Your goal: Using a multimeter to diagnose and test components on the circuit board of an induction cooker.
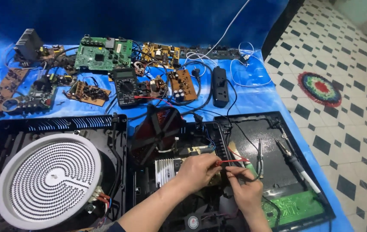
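Over the opened black cooker housing (179, 172) near the front edge of the blue-covered table (252, 96), the left hand (198, 169) pinches a thin red meter probe (235, 161), whose tip is hidden among the wiring. The right hand (246, 189) is curled closed around a thin black lead (252, 178); what the lead touches cannot be made out. A round white coil heating element (50, 180) sits toward the front-left corner, partly cut off, and a black digital multimeter (126, 87) lies farther back among loose circuit boards.
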